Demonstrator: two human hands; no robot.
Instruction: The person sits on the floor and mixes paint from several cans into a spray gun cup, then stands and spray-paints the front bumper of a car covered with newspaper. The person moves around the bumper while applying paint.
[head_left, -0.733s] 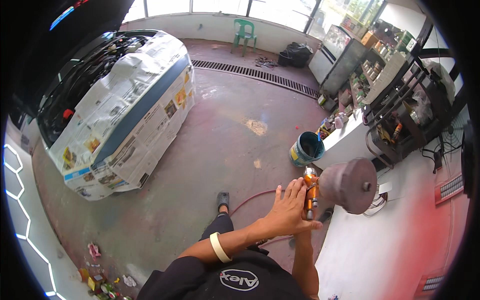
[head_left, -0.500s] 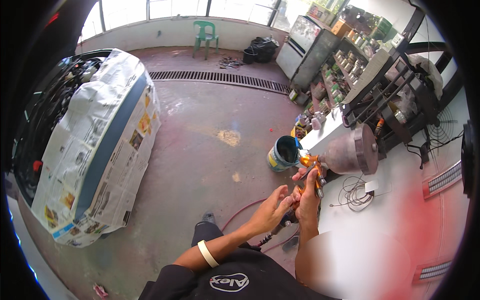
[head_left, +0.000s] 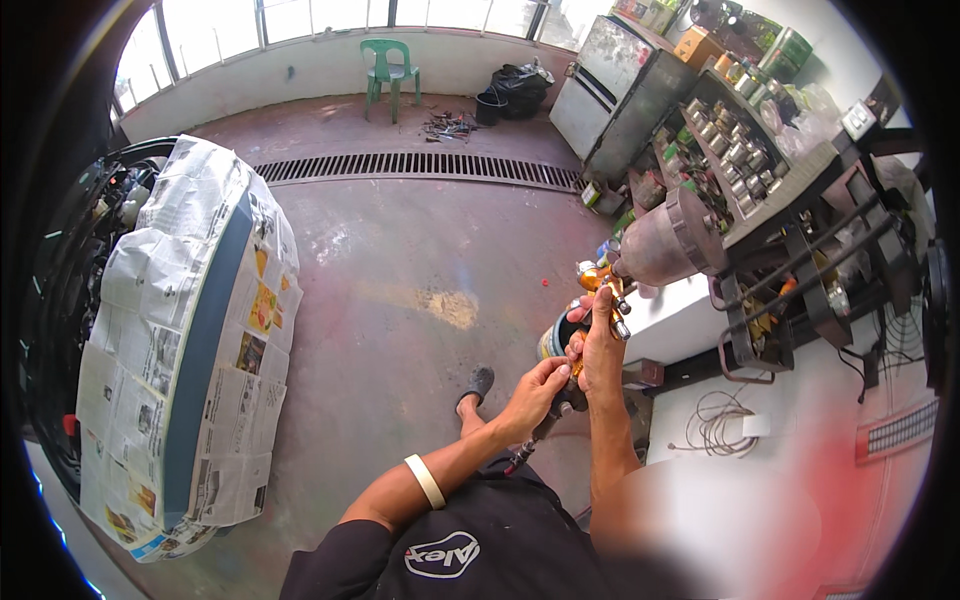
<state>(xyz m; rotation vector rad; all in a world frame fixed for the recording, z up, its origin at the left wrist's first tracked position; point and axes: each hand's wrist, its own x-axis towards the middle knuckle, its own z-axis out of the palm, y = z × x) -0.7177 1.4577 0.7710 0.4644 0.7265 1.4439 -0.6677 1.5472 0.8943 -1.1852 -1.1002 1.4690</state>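
My right hand [head_left: 602, 355] is wrapped round the handle of an orange spray gun [head_left: 592, 275], its thumb up along the back of the body. A large greyish cup [head_left: 668, 240] with a lid sits on the gun, tilted to the right. My left hand [head_left: 532, 398] is closed, its thumb and fingertips pinching at the lower end of the gun's handle. The exact part between those fingertips is hidden. Below the handle hangs a dark fitting with a reddish air hose [head_left: 520, 458]. Behind my hands stands a blue-green bucket [head_left: 550, 342], partly covered by them.
At the left is a car panel [head_left: 208, 360] masked with newspaper [head_left: 130, 350], a blue-grey strip showing. Cluttered shelves of cans [head_left: 735, 155] and a dark metal rack [head_left: 790, 300] line the right. A floor grate [head_left: 420, 165], green chair [head_left: 390, 70] and old fridge [head_left: 615, 95] lie farther off.
My left hand has gone from loose, spread fingers to a pinch at the gun's handle. The gun and cup have shifted up and left in view. One foot now shows ahead of me.
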